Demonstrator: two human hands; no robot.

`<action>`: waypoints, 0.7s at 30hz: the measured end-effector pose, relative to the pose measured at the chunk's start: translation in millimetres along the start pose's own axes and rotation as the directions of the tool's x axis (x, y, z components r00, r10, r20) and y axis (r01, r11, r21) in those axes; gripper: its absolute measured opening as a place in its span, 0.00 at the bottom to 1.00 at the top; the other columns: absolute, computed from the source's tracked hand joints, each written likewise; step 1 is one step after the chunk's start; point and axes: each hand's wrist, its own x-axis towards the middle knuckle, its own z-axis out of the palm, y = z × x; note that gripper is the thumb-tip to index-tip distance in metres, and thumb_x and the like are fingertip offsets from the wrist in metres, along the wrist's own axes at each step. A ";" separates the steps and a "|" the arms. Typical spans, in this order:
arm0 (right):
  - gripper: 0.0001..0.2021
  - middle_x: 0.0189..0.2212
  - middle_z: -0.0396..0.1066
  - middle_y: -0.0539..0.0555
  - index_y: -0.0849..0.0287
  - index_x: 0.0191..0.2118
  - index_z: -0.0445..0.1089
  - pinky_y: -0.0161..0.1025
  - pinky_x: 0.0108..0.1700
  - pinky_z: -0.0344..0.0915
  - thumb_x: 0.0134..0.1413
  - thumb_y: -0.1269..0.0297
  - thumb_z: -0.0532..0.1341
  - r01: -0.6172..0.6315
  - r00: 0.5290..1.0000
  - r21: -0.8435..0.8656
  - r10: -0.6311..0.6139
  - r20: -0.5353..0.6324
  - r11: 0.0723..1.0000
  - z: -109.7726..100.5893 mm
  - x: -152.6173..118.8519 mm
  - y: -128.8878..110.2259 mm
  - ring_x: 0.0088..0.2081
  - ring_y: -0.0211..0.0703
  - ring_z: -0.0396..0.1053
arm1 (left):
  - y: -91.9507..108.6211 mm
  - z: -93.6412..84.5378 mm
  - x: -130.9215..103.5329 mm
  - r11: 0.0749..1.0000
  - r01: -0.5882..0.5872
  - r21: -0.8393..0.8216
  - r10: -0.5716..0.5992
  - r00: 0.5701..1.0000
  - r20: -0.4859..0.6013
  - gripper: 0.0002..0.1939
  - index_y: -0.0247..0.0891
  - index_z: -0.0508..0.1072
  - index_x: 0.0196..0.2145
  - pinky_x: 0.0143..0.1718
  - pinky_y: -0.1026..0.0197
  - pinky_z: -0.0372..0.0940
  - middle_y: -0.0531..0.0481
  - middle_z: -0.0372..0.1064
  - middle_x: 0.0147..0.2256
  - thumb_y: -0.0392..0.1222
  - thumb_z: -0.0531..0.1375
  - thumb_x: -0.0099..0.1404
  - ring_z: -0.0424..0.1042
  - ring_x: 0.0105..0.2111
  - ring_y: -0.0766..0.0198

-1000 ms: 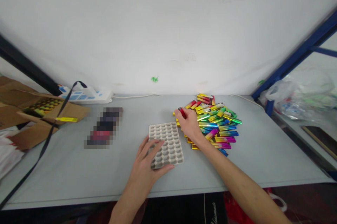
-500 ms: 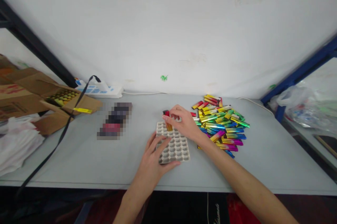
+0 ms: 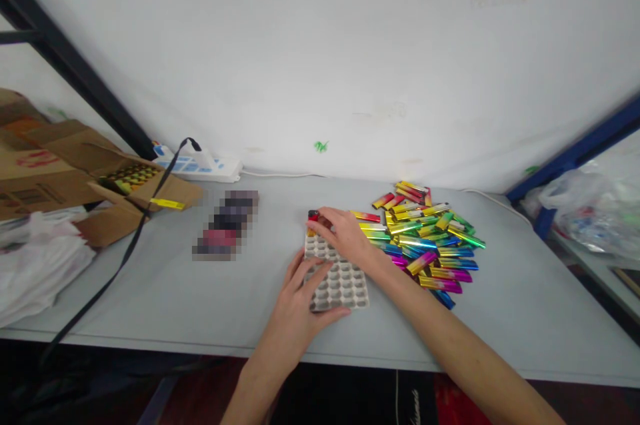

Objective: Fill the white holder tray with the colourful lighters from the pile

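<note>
Resting spread on a pitted tray [image 3: 346, 282], left hand [image 3: 301, 302] neighbours right hand [image 3: 345, 233] pinching a glossy lighter [image 3: 313, 216].

Lighters [image 3: 418, 243] look glossy, metallic; tray [image 3: 349, 284] matt; box [image 3: 55, 180] cardboard.

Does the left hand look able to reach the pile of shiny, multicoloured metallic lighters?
Probably not directly: the right hand and forearm stretch between the left hand and that pile of lighters.

This looks like a workshop: plain grey worktop [image 3: 235, 305] against a scuffed wall [image 3: 320, 65], open carton [image 3: 186, 194] at left, heaped foil-bright lighters [image 3: 411, 242] at right.
</note>
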 end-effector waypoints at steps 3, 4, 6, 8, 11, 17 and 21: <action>0.15 0.34 0.76 0.54 0.54 0.39 0.73 0.40 0.43 0.63 0.73 0.49 0.60 0.014 0.998 -0.018 -0.013 0.057 1.000 0.2 1.4 -0.5 0.36 0.46 0.71 | -0.3 -0.5 -0.2 1.000 0.009 -0.001 -0.008 1.000 0.005 0.36 0.44 0.77 0.60 0.65 0.34 0.69 0.41 0.75 0.58 0.47 0.79 0.54 0.63 0.69 0.38; 0.15 0.35 0.76 0.55 0.55 0.39 0.74 0.41 0.44 0.63 0.73 0.49 0.61 0.019 0.997 -0.031 -0.017 0.080 0.999 0.3 1.9 -0.9 0.37 0.47 0.71 | -0.7 -0.5 -0.2 1.000 0.007 -0.001 -0.007 1.000 0.008 0.36 0.44 0.77 0.60 0.65 0.34 0.69 0.41 0.75 0.58 0.47 0.79 0.54 0.63 0.69 0.37; 0.15 0.37 0.76 0.57 0.56 0.40 0.76 0.43 0.48 0.64 0.71 0.50 0.62 0.029 0.995 -0.068 -0.023 0.099 0.997 -0.1 2.0 -2.1 0.41 0.49 0.71 | -1.5 -0.3 -0.2 1.000 0.004 0.002 -0.004 1.000 0.008 0.36 0.44 0.77 0.59 0.65 0.34 0.69 0.41 0.75 0.58 0.47 0.79 0.54 0.64 0.69 0.37; 0.15 0.40 0.76 0.58 0.56 0.43 0.78 0.45 0.52 0.64 0.69 0.48 0.64 0.026 0.996 -0.102 -0.017 0.089 0.994 -3.7 0.5 -3.9 0.44 0.51 0.71 | -2.2 0.4 -0.1 1.000 0.002 0.004 -0.002 1.000 -0.003 0.36 0.44 0.78 0.59 0.66 0.33 0.68 0.42 0.75 0.58 0.47 0.79 0.53 0.64 0.68 0.37; 0.20 0.41 0.77 0.56 0.54 0.55 0.76 0.46 0.52 0.67 0.66 0.47 0.67 -0.006 0.996 -0.083 0.014 0.093 0.997 -22.5 -5.2 -4.8 0.43 0.50 0.73 | -2.8 1.4 0.0 1.000 -0.008 -0.005 0.008 1.000 -0.025 0.37 0.44 0.78 0.59 0.66 0.33 0.68 0.41 0.75 0.58 0.48 0.79 0.53 0.64 0.68 0.38; 0.09 0.39 0.81 0.57 0.56 0.47 0.80 0.46 0.49 0.70 0.67 0.60 0.65 -0.176 0.982 -0.271 0.150 -0.116 0.946 -111.7 -20.5 27.0 0.41 0.50 0.78 | -2.5 2.1 -0.7 0.999 -0.028 -0.031 0.027 0.999 -0.037 0.36 0.42 0.77 0.60 0.65 0.35 0.69 0.40 0.75 0.58 0.48 0.78 0.55 0.64 0.68 0.38; 0.10 0.39 0.83 0.60 0.60 0.48 0.80 0.47 0.50 0.73 0.65 0.67 0.63 -0.383 0.924 -0.462 0.328 -0.198 0.800 -157.8 -20.9 62.3 0.41 0.52 0.80 | -2.3 1.8 -0.7 0.999 -0.003 -0.033 0.002 1.000 -0.028 0.35 0.45 0.78 0.60 0.65 0.34 0.69 0.41 0.75 0.58 0.48 0.78 0.55 0.64 0.69 0.38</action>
